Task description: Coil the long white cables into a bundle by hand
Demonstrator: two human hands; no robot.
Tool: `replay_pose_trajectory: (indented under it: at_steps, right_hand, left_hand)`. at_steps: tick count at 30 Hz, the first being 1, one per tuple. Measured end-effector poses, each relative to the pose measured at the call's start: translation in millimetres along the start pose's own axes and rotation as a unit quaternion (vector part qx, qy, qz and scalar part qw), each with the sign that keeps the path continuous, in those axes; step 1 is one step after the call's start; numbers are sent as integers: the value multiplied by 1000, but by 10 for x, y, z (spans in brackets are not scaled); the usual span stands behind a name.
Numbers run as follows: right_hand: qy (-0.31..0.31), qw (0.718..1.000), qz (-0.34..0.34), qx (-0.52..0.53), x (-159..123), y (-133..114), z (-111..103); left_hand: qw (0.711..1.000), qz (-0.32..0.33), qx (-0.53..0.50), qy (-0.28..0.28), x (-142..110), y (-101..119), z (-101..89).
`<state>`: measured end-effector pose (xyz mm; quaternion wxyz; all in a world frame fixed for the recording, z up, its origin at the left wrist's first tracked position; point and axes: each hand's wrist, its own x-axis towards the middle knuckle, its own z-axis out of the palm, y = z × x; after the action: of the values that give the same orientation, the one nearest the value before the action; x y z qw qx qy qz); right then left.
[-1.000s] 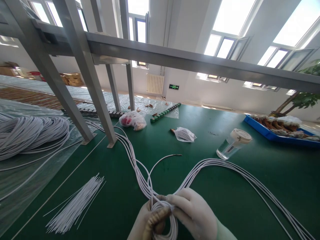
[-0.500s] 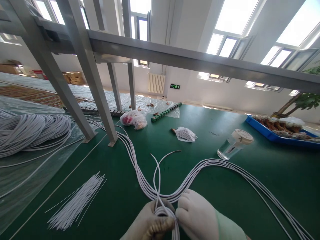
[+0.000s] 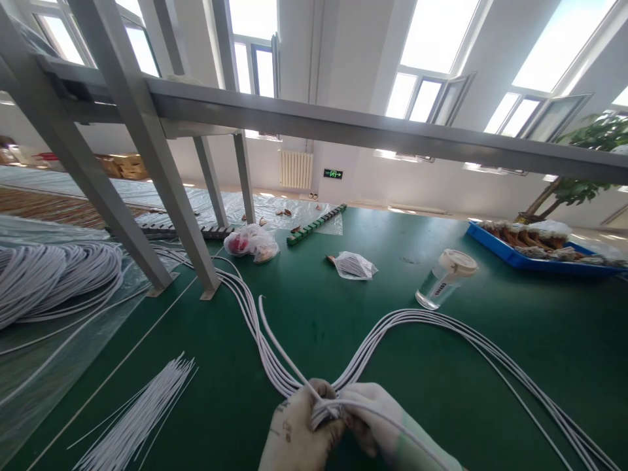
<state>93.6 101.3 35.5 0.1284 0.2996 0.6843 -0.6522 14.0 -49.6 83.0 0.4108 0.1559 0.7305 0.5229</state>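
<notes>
White cables [image 3: 392,320] run in a bundle across the green table [image 3: 314,294], dipping toward me in the middle. My left hand [image 3: 299,425], in a stained pale glove, is closed around the gathered cables at the bottom centre. Right against it, my gloved right hand [image 3: 370,412] has its fingers closed on the same cables. One loose cable end [image 3: 262,304] sticks up to the left, and another strand passes over my right hand toward the lower right. The fingertips and the exact grip are partly hidden.
A pile of short white strips [image 3: 140,418] lies at left, below a large cable coil [image 3: 59,281]. Grey metal frame legs [image 3: 147,150] stand on the table. Farther back are a plastic bag [image 3: 252,243], a clear jar [image 3: 446,278] and a blue tray [image 3: 530,258].
The two crossed cable ends that stood up in the middle have parted; one now leans left, another strand lies over my right hand. My left hand has turned and both hands sit closer together.
</notes>
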Motion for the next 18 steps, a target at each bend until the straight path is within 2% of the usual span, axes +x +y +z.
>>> replay_pose_trajectory:
  at_steps: [3, 5, 9, 12, 14, 16, 18]
  right_hand:
    - [59, 988, -126, -60, -127, -112, -181]
    - [79, 957, -241, -139, -188, -152, -291]
    - [16, 899, -369, -236, -222, -131, -372]
    - [17, 865, -426, -266, -246, -114, -314]
    - [38, 864, -423, -269, -262, -116, -241]
    - [56, 915, -344, -206, -247, -105, -153]
    - [48, 971, -209, -104, -183, -60, -71]
  left_hand:
    - [997, -50, -56, -4, 19, 38, -49]
    - [993, -77, -93, -14, 47, 13, -80]
    - [986, -70, -132, -68, 117, -84, -103]
    - [984, -77, -137, -82, 123, -82, -101]
    - [987, -72, -123, -72, 91, -29, -90]
    - [993, -53, -90, -49, 41, 44, -62]
    - [999, -25, -28, -21, -7, 108, -16]
